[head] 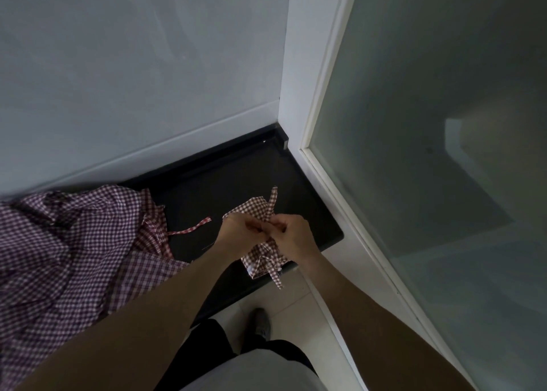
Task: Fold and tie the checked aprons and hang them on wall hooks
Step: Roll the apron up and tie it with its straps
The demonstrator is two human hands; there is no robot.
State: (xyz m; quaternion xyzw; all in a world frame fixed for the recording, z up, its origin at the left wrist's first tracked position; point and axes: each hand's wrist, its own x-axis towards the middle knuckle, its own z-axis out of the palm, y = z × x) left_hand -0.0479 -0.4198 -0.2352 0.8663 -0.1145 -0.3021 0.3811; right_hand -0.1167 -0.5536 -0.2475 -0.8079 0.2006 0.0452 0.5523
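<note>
Hands meet above the black countertop, left hand and right hand pinching straps of the small folded red-checked apron, tying underway; next, likely cinching the knot.

Red-and-white checked folded apron, purplish checked apron heap, black counter, pale wall.

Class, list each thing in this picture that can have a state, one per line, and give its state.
Folded apron: bunched into a small bundle, held over the counter edge, straps loose.
Left hand: fingers curled, pinching the bundle's strap.
Right hand: fingers curled, pinching the strap too.
Apron pile: unfolded, crumpled on the counter, one strap trailing out.
Black counter: partly covered by cloth.
</note>
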